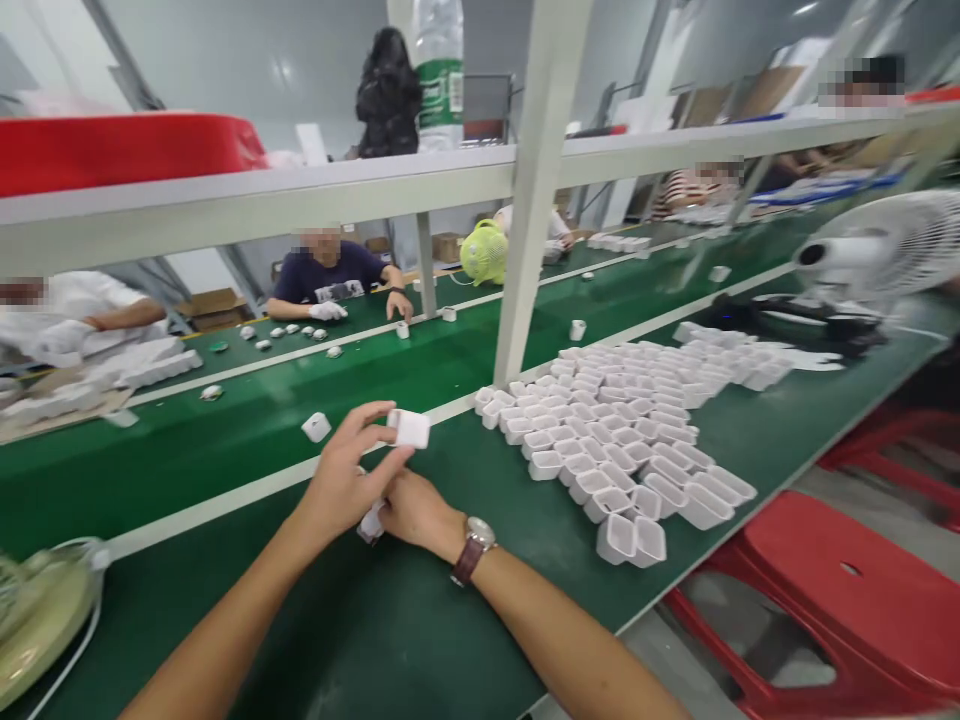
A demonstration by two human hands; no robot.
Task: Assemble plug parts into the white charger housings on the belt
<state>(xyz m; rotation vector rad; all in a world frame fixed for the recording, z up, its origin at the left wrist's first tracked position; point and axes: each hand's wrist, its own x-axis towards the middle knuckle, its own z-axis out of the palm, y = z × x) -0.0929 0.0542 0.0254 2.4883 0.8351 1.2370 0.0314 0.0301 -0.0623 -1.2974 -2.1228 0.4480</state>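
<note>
Writing first: I see a green label (440, 92) with a white, barcode-like patch on the clear bottle (441, 28) up on the shelf (300, 205); its lettering is too soft for me to read. The pale print (341, 291) on a co-worker's navy T-shirt (296, 280) is equally illegible. The left hand (346, 472) pinches a white plastic housing (413, 430) between thumb and fingers, raised over the bench (420, 640); smooth, rounded corners, broad face toward me. The right hand (421, 513), just below, curls its fingers at a second white piece (370, 524), partly hidden; I cannot tell whether it grips it. Open-topped white housings (600, 420) stand packed to the right, green surface between them and the hands. The bench's near edge runs diagonally beside a red stool (862, 550).
</note>
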